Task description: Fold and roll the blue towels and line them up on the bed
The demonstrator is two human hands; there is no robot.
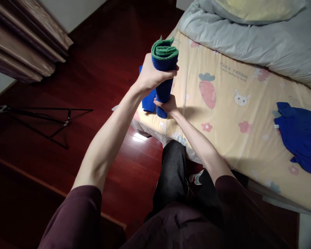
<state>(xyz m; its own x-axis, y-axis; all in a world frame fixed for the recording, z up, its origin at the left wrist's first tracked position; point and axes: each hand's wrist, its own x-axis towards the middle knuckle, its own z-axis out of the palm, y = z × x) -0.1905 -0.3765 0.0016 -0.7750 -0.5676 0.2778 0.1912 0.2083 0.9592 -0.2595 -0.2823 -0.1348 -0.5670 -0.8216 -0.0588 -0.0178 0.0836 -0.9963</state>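
A rolled blue cloth (163,90) with green edging at its top end stands upright over the near left corner of the bed (223,138). Near its top, my left hand (152,73) is wrapped round the roll, thumb across the front. My right hand (169,104) grips the same roll close to its lower end. Another blue cloth (148,101) lies on the bed just left of the roll, partly hidden behind my left hand. Farther right on the bed is a crumpled blue garment (300,135) with a small white tag.
A grey-blue quilt (248,45) and a pale yellow pillow (259,8) lie at the bed's far side. Black tripod legs (54,121) stand on the dark red floor (101,69) at left, below a shiny curtain (23,38).
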